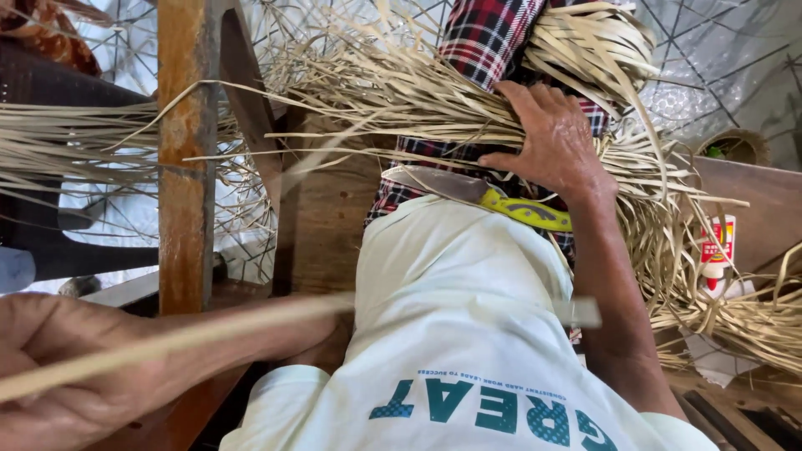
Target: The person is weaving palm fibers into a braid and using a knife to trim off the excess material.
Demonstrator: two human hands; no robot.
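The left hand (58, 376) pinches a long pale flat straw strip (209, 332) running rightward from it. The right hand (551, 138) presses open-palmed on a bundle of dried pale straw strips (401, 100) lying crosswise.

Patterned tiled floor (735, 67), wooden post (185, 167), dark plastic chair (50, 92).

Bundle of dried palm-leaf strips (434, 96): pale straw-coloured, flat, narrow, long; laid in a loose sheaf across the lap over checked cloth, ends fanned out leftward and curled at right. Pressed down beneath the right hand (551, 138). Single strip (192, 334): same material, drawn out straight, pinched in the left hand (58, 376).
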